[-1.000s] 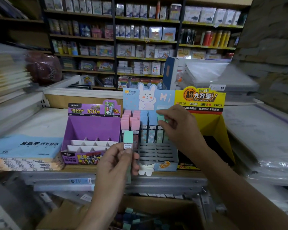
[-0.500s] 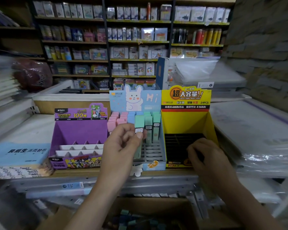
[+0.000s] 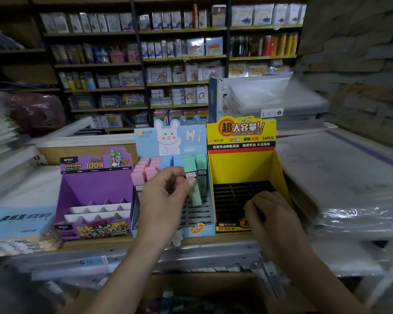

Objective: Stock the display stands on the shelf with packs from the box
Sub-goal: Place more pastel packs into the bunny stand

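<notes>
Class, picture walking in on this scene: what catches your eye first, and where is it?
The left hand pinches a mint-green pack over the blue rabbit stand, mid-shelf. Right of it, a bright yellow stand shows empty dark slots, the right hand resting at its front. A purple stand sits left.

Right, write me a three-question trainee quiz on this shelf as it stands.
1. True or false: the left hand pinches a green pack at the blue stand.
2. Which stand is stocked? A purple, B blue, C yellow.
3. Fill in: the right hand rests on the front of the ____ stand.
Key: 1 true; 2 B; 3 yellow, the yellow stand.
</notes>
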A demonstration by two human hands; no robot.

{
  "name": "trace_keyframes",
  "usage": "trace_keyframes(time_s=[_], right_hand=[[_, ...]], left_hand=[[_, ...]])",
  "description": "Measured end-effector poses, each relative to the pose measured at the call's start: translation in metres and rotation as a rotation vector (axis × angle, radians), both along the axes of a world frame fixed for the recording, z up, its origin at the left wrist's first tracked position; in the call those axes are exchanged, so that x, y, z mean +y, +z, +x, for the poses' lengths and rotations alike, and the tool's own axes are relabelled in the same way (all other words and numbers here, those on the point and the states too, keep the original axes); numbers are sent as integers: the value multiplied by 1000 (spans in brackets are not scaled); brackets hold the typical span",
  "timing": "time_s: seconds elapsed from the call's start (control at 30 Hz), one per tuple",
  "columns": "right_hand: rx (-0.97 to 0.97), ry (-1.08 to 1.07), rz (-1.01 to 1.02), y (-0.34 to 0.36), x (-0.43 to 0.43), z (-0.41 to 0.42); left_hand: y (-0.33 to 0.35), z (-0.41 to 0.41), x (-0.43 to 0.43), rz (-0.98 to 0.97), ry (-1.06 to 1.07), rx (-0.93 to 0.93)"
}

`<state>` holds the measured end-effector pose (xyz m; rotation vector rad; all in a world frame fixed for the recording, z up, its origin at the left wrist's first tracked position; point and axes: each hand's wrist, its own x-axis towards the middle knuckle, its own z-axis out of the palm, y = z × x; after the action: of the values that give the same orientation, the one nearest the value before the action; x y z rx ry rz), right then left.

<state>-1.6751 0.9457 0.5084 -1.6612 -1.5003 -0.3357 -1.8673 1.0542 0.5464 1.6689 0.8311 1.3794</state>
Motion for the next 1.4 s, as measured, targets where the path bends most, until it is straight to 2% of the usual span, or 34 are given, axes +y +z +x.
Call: trace_keyframes(time_s=[0.5,1.07,1.4], right_hand=[[-12,22,-2,2,-3,0],[-23,13,-6,3,-5,-1],[-26,4,-8,3,-3,-3]], left_hand=[[4,18,6,289,289,461],[9,21,9,449,341,606],[10,19,20,513,280,760]])
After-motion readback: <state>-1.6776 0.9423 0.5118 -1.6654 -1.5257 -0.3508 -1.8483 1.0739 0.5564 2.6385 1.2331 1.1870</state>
